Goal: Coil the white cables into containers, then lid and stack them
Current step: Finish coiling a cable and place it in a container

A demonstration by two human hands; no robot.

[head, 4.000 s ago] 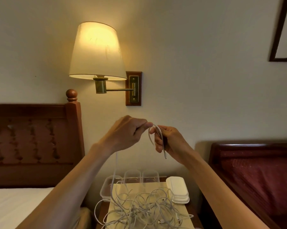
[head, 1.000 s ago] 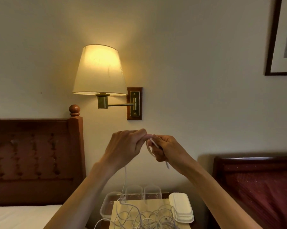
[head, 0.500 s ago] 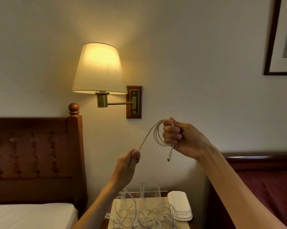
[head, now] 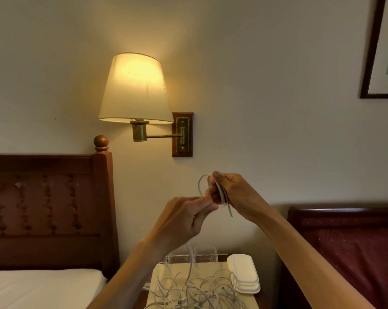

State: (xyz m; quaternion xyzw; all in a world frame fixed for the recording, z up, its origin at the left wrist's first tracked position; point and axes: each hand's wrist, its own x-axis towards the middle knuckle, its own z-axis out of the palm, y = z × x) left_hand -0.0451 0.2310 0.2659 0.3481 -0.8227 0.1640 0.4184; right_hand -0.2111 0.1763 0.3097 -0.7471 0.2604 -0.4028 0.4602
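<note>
My right hand (head: 235, 192) grips a small coil of white cable (head: 203, 182) held up in front of the wall, with the plug end hanging below the fist. My left hand (head: 184, 217) is just below and left of it, fingers pinching the same cable, which trails down to the table. A tangle of white cables (head: 195, 291) lies on the bedside table. Behind the tangle stand clear containers (head: 205, 254), and a stack of white lids (head: 244, 273) sits at the table's right.
A lit wall lamp (head: 133, 90) hangs above and left of my hands. A wooden headboard (head: 45, 210) and white bed (head: 39, 286) are on the left. A dark red bed (head: 353, 246) is on the right. A framed picture (head: 382, 47) hangs top right.
My left hand has risen from near the table up to my right hand, bringing more cable to the coil. My right hand has lowered slightly.
</note>
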